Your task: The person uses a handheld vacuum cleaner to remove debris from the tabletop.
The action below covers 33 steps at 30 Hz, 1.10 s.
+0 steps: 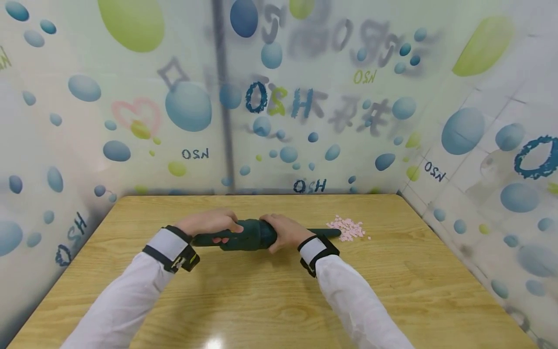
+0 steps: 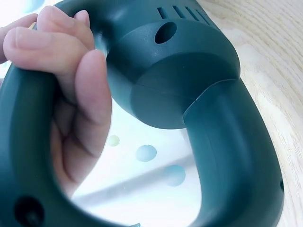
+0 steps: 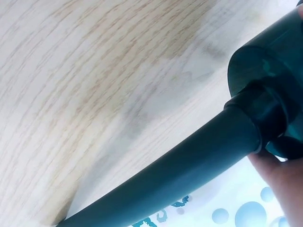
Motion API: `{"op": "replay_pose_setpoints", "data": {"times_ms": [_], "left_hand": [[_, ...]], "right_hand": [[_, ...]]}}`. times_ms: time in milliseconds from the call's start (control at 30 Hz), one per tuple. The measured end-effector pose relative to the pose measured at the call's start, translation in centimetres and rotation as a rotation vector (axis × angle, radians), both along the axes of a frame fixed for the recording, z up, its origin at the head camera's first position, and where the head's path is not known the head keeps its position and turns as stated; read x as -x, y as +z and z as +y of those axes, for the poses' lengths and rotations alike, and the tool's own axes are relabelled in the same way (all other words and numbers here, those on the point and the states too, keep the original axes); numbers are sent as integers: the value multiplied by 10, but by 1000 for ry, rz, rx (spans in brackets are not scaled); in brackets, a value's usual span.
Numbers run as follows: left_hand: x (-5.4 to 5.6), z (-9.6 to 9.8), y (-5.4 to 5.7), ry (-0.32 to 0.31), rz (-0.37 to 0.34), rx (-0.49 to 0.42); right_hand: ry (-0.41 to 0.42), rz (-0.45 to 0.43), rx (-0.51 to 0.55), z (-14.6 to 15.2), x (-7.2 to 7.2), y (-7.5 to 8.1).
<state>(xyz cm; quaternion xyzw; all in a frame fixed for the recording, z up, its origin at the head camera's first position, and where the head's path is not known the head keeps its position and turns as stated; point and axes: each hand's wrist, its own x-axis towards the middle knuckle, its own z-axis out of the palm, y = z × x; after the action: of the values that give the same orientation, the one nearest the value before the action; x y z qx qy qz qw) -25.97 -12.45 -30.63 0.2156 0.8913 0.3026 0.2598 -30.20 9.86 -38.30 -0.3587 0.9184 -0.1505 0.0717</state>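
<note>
A dark green handheld vacuum cleaner lies lengthwise across the table in the head view, its long tube pointing right. My left hand grips the loop handle, fingers curled round it in the left wrist view. My right hand holds the front of the body, just behind the tube. In the right wrist view the tube slants down to the left, its tip close to the tabletop. Small pink paper scraps lie in a loose pile around the tube's end.
The wooden table reaches a back edge below a patterned, translucent wall covering. Similar dotted walls stand close on the left and right. A stray pink scrap lies right of the pile.
</note>
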Motion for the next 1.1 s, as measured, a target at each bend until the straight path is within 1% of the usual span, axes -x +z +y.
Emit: {"op": "replay_pose_setpoints", "data": {"times_ms": [133, 400, 467, 533, 667, 833, 1000, 1100], "left_hand": [[0, -2, 0, -4, 22, 15], [-2, -7, 1, 10, 35, 0], [-2, -8, 1, 8, 53, 8], [-2, -8, 1, 19, 70, 20], [-1, -7, 0, 25, 104, 46], [0, -7, -4, 35, 134, 46], [0, -6, -6, 59, 122, 21], [1, -4, -7, 61, 114, 9]], "right_hand": [[-7, 6, 10, -3, 0, 1], [-35, 33, 14, -9, 0, 1], [-38, 47, 20, -10, 1, 0], [-39, 64, 30, -11, 2, -2], [-37, 115, 37, -12, 2, -5], [-39, 166, 23, -13, 3, -8], [-35, 176, 46, -13, 6, -12], [-35, 170, 53, -12, 8, -14]]}}
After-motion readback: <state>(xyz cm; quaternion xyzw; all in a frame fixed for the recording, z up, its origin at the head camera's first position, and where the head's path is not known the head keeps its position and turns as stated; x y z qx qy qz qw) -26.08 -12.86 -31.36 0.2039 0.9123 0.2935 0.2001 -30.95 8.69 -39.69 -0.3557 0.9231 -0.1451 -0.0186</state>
